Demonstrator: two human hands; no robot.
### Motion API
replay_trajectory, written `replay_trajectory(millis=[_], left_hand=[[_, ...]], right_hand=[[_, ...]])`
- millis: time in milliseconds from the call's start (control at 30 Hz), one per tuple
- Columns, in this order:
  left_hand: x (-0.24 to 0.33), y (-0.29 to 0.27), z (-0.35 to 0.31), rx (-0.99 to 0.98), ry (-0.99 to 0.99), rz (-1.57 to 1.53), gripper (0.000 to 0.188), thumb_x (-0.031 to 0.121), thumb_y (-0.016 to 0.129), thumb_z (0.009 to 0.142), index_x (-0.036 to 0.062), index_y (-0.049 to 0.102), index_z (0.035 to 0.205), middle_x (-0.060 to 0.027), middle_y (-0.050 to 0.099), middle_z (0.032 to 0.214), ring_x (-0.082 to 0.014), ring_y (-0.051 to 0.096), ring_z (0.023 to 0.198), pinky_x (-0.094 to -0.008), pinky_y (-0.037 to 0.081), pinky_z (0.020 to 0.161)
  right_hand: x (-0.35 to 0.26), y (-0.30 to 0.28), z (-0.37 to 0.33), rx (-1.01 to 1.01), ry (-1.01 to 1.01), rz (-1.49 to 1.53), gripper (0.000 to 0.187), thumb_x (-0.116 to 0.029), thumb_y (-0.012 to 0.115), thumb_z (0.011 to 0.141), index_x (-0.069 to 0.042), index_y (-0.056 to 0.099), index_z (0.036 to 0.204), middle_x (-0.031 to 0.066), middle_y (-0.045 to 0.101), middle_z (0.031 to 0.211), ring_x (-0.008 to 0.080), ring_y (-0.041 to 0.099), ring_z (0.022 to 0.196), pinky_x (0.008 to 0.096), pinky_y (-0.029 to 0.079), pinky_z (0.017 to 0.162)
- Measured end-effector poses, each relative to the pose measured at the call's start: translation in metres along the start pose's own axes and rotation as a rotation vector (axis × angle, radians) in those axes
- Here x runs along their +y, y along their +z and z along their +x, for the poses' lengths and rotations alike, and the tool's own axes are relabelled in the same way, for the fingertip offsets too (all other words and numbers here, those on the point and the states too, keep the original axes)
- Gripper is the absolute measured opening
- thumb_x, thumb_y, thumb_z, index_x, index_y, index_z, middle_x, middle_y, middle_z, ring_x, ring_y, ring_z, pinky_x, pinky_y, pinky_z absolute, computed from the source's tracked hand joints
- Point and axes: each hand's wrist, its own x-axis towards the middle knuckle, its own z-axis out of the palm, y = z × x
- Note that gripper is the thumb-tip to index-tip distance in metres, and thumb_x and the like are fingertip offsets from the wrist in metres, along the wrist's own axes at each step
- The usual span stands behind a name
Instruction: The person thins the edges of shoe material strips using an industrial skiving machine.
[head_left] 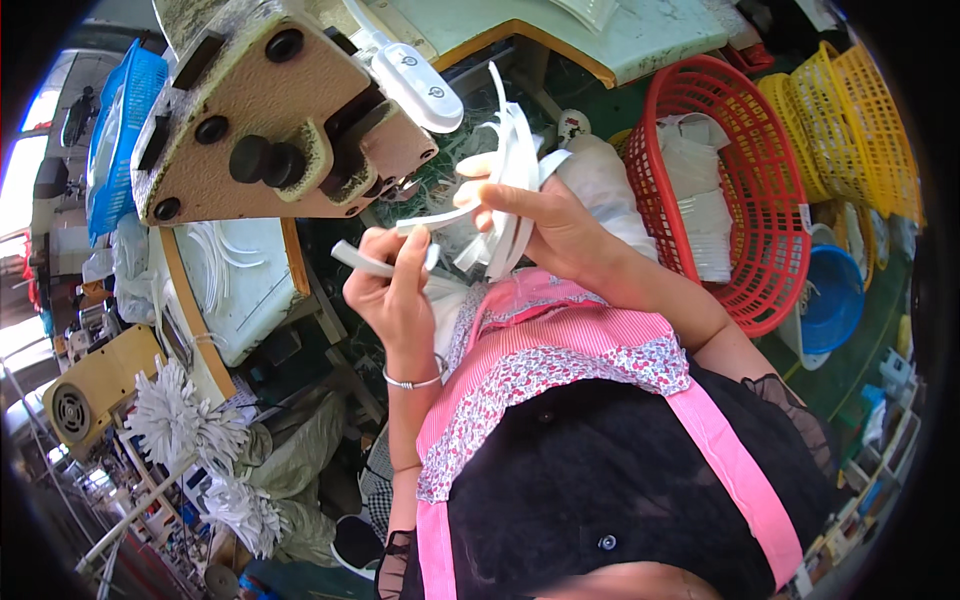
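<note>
My left hand [392,305] is closed in a pinch on a white strip [358,260], thumb and fingertips pressed together. In my right hand [560,225] is a loose bundle of curved white strips [515,165], fanned upward and hanging below the fingers. One strip [435,218] runs from the right fingers toward the left fingertips. Both hands are over my lap, just below a beige industrial sewing machine head [225,140] dusted with lint. Its needle area is partly hidden from here.
A white lamp unit [425,90] is fixed beside the machine. Curved strips [215,260] lie on the pale tabletop [250,320] at left. A red basket [740,170] with white pieces stands at right, near yellow baskets [850,120] and a blue basin [833,300]. White bundles [185,420] are lower left.
</note>
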Motion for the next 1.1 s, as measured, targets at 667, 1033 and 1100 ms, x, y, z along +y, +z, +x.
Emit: replay_trajectory(millis=[667,1033,1100], left_hand=[[0.005,0.033,0.012,0.154,-0.188,-0.123,0.011,0.004,0.067,0.088,-0.0057,0.071,0.092,0.0036,0.051,0.063,-0.0008,0.032,0.047,-0.019,0.02,0.043],[0.002,0.025,0.013,0.196,-0.079,-0.106,0.009,0.0,0.066,0.086,-0.0058,0.071,0.09,0.004,0.051,0.063,0.0,0.03,0.049,-0.0177,0.019,0.044],[0.004,0.022,0.011,0.223,-0.091,-0.126,0.01,0.001,0.066,0.087,-0.006,0.071,0.091,0.0047,0.048,0.063,-0.0001,0.029,0.049,-0.0176,0.019,0.043]], right_hand=[[-0.015,0.002,0.024,-0.005,-0.258,-0.255,0.018,-0.007,0.073,0.086,0.001,0.065,0.1,0.0074,0.067,0.083,0.0137,0.066,0.074,0.0264,0.053,0.068],[-0.015,0.012,0.034,-0.06,-0.319,-0.411,0.012,-0.003,0.073,0.082,0.001,0.067,0.091,0.0079,0.068,0.082,0.0131,0.064,0.07,0.0251,0.05,0.064],[-0.011,0.016,0.035,-0.066,-0.312,-0.374,0.012,-0.003,0.074,0.082,0.001,0.068,0.09,0.0095,0.07,0.083,0.0127,0.064,0.069,0.0248,0.051,0.064]])
